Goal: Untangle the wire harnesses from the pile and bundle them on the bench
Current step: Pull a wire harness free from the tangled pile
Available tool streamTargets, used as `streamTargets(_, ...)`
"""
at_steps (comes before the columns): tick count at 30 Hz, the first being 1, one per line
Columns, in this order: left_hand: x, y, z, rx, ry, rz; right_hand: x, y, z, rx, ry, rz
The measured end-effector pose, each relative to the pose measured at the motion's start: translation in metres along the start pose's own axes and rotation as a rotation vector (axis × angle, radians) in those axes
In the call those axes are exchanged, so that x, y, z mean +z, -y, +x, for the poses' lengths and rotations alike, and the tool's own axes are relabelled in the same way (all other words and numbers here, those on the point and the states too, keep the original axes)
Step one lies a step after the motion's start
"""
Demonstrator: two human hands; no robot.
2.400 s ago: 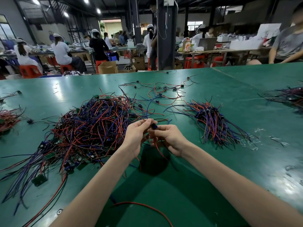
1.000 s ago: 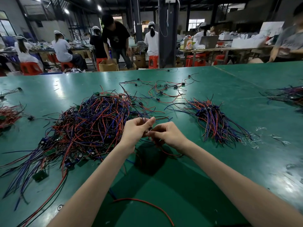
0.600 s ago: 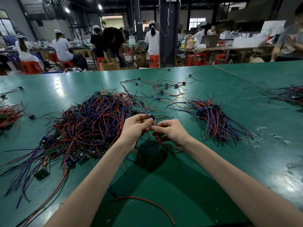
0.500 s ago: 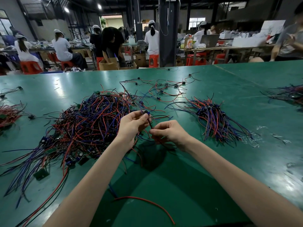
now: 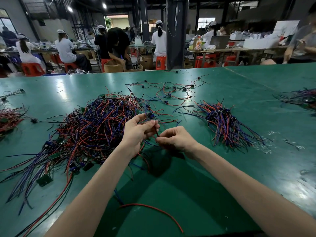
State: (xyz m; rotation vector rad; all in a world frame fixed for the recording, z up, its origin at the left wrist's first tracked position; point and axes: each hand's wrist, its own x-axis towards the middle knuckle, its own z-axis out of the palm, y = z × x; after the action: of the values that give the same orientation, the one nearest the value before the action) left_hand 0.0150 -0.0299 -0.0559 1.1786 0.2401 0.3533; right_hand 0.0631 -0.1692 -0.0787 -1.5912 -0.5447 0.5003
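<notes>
Left hand [image 5: 136, 132] is raised over the near edge of the tangled pile [image 5: 89, 127], palm toward the camera. Its thumb and fingers are curled, pinching one wire harness [image 5: 156, 131]. The harness's small dark-blue connector [image 5: 150, 115] sticks up just above the fingertips. Right hand [image 5: 177, 139] is just beside the left, fingers curled, pinching the lower stretch of the same harness's wires. They look red and black, but blur makes the colours hard to read. Thin wires trail down below both hands toward the green bench [image 5: 196, 185].

The pile is a big heap of red, blue and black wires, left of centre. Small green circuit boards [image 5: 44, 180] and blue connectors are mixed in along its near-left edge, and long strands fan toward the left front corner. The sorted bundle [image 5: 224, 124] lies right of the hands, well apart from the pile. Its connectors are grouped at the far-left end and its wire tails fan toward the right front. Loose harnesses [image 5: 174, 90] are scattered singly beyond the pile and bundle. Another bundle [image 5: 301, 98] lies at the far right edge, and a red-wire heap [image 5: 8, 117] at the left edge. A single red wire [image 5: 153, 210] curves on the bench between the forearms, near the front. Clear plastic scraps [image 5: 273, 142] lie right of the sorted bundle. In the background, workers [image 5: 65, 47] in white caps sit on red stools [image 5: 32, 68] at other tables.
</notes>
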Motion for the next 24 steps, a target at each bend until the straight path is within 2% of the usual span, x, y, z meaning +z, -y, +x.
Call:
streamTargets(5,-0.010,-0.012,0.006,0.055,-0.080,-0.109,-0.003,0.001,-0.001,0.036,0.055,-0.047)
streamTargets(10,-0.011,-0.009,0.008,0.095,-0.105,-0.112,-0.008,0.005,-0.001,0.008,0.036,-0.124)
streamTargets(13,-0.011,-0.007,0.010,0.114,-0.129,-0.084,-0.011,0.007,-0.001,0.015,0.022,-0.140)
streamTargets(19,-0.010,-0.003,0.010,0.163,-0.131,0.052,-0.019,0.009,0.003,0.084,0.024,-0.351)
streamTargets(24,-0.008,0.002,0.011,0.182,-0.135,0.069,-0.023,0.006,0.003,0.053,0.007,-0.436)
